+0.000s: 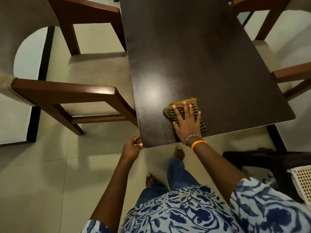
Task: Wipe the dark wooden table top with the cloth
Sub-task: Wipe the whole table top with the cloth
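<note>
Pale floor tiles (50, 174) surround a dark wooden worktop (193, 56) that runs away from the person, with brown wooden chairs drawn up on either side, one near chair (67, 96) at the left and another chair (289, 76) at the right. A white lattice basket (302, 180) sits at the lower right edge of the view. The cloth (178, 111), a yellow-brown striped rag, lies flat on the worktop close to the near edge, a little right of the middle. The right hand (186, 125) is spread over it, palm down and fingers splayed, so its grip is fully open and presses the cloth rather than clutching it; an orange band and a beaded bracelet circle that wrist. The left hand (132, 148) is curled round the near left corner of the worktop, its grip closed on the edge, apparently to steady the body or the furniture. As for progress, the surface shows a soft glare ahead of the cloth but no clear streaks or damp trails, so I cannot tell which parts have been wiped. Judging from the cloth's place at the near end, the long far stretch of the worktop probably remains to be covered.
</note>
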`<state>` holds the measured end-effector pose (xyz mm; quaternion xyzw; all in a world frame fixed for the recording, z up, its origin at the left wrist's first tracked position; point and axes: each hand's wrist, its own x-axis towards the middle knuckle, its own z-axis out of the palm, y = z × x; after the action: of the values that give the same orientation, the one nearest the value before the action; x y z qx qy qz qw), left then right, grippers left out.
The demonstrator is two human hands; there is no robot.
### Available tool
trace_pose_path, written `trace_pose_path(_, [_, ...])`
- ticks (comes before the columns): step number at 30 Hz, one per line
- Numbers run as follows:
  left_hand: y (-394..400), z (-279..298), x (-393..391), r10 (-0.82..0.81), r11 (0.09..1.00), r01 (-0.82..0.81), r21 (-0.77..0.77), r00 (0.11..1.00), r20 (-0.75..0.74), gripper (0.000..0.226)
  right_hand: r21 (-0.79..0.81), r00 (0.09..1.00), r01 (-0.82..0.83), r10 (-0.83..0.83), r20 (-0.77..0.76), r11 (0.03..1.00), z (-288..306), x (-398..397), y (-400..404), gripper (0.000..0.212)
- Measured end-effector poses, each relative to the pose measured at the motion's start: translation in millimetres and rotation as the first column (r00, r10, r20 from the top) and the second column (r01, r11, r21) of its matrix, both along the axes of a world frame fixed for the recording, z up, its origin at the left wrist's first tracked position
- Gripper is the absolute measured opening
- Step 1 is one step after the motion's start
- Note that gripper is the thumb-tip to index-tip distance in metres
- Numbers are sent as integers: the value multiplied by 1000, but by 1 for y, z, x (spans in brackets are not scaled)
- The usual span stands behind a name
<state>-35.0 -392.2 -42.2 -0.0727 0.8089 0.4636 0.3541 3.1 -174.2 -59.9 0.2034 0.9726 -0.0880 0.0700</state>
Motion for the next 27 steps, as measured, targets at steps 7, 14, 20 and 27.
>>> trace_pose_path(7, [-12, -6, -2, 95, 994, -95, -53, 995, -8, 24, -122, 941, -336, 330, -73, 934, -7, 8, -112, 63])
trace_pose_path(14, [0, -1, 31, 112, 938, -197, -287, 951, -287, 56, -87, 805, -593, 588, -81, 800, -11, 18, -78, 62])
trace_pose_path(20, [69, 18, 57, -342, 856, 19, -517, 770, -538, 67, -89, 811, -585, 580, -74, 806, -9, 36, -13, 64])
trace_pose_path(27, [164, 22, 71, -536, 808, 209, -551, 651, -538, 62, -58, 861, -506, 500, -93, 860, -6, 72, 90, 63])
